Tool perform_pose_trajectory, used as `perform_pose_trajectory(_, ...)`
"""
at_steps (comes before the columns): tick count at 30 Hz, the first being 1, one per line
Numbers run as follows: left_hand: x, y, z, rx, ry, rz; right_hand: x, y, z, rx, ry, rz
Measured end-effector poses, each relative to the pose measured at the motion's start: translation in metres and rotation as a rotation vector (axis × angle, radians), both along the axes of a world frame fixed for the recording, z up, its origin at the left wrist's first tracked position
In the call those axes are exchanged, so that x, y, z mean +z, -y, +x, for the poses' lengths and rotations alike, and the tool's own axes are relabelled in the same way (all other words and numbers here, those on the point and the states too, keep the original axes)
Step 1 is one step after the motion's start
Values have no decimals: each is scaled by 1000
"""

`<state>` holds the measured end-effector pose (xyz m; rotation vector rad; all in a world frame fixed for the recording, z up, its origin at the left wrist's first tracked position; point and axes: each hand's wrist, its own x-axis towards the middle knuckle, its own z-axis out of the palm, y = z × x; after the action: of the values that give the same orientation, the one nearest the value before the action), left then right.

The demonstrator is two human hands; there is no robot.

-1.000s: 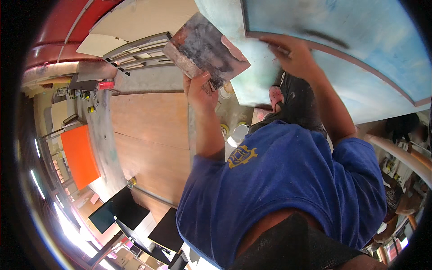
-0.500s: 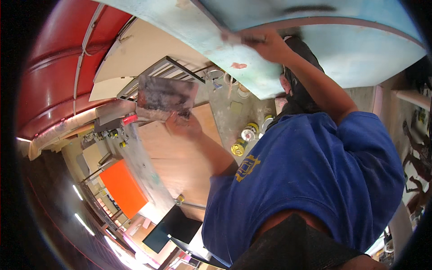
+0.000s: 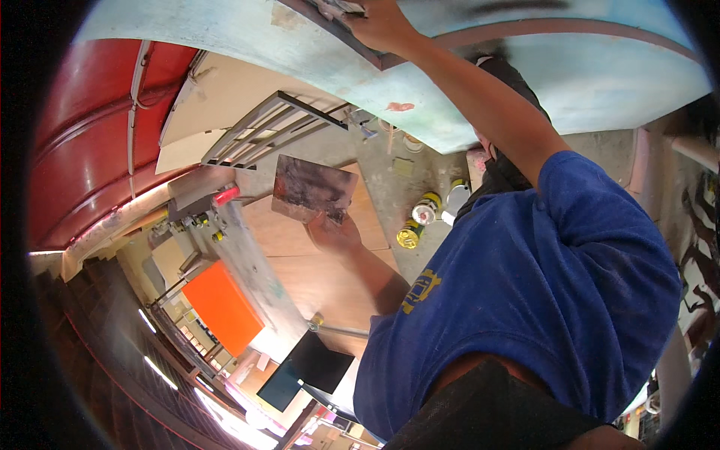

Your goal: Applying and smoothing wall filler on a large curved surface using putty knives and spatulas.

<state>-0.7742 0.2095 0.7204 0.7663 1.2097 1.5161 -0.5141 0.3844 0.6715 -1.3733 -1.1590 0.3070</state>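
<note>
Left hand (image 3: 334, 232) grips a flat, paint-smeared rectangular board (image 3: 313, 189); right hand (image 3: 375, 22) presses a small tool (image 3: 341, 7) against the pale blue curved panel (image 3: 450, 105) above; its grip cannot be made out.

Matt, smeared flat board (image 3: 313, 189); smooth pale-blue painted panel (image 3: 525, 82).

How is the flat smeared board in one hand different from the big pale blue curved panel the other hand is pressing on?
The flat rectangular board is small, dark and rust-stained, gripped by its lower edge in the left hand. The pale blue curved panel is far larger, light-coloured with a reddish stripe, and arches overhead; the right hand presses a tool against it, too blurred to name. Both surfaces look worn and patchy.
</note>
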Motion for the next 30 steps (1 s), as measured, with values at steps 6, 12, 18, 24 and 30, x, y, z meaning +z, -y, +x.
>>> perform_pose_trajectory(6,-5,0,1,4,32,-27,13,23,-22,101,95,-237)
perform_pose_trajectory(12,-5,-5,5,-9,22,4,31,40,8,180,-71,-251)
perform_pose_trajectory(18,-7,-8,8,-38,-14,9,44,8,-18,21,-97,-63)
perform_pose_trajectory(24,-16,-10,13,-94,124,-28,55,57,-3,438,-150,-346)
perform_pose_trajectory(30,7,-38,78,-201,336,-22,42,122,5,837,-208,123)
